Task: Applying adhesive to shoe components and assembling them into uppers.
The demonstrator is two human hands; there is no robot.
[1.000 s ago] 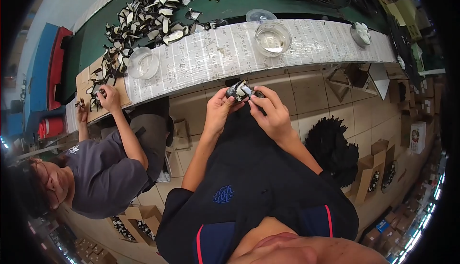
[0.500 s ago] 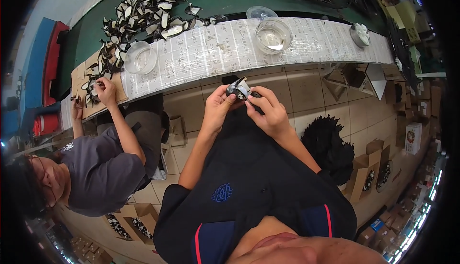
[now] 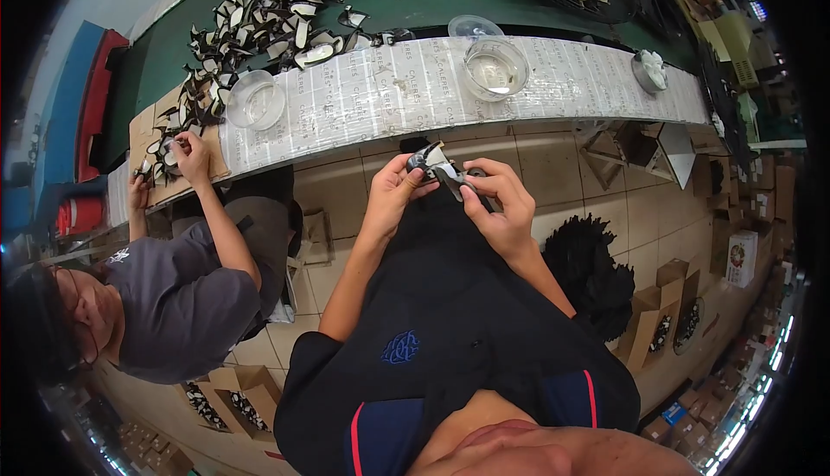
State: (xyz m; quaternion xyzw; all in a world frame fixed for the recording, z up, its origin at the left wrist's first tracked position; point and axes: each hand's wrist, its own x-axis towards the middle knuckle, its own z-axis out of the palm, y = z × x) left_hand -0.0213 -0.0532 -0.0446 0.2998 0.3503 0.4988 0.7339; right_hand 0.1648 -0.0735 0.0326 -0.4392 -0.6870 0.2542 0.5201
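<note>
In front of my chest, my left hand (image 3: 393, 192) is closed on a small black shoe upper (image 3: 418, 161) with a pale lining, pinched between thumb and fingers. My right hand (image 3: 504, 208) is closed round what look like black-handled scissors (image 3: 478, 173). Their greyish front part lies right against the shoe upper, and the fingers partly hide them. Beyond my hands, many similar black-and-white shoe uppers (image 3: 303, 9) are heaped on the green table surface (image 3: 432, 0).
Clear plastic tubs (image 3: 256, 101) stand on the paper-covered table edge (image 3: 363, 95), with a small bowl of white material (image 3: 648, 71) at the right. At left a co-worker (image 3: 190, 286) handles similar pieces. A black heap (image 3: 590, 273) and open cartons (image 3: 659, 320) lie on the floor.
My right hand has shifted slightly right, away from my left, and the scissors have turned with it. The shoe upper remains in my left hand. The co-worker's hands have moved slightly.
</note>
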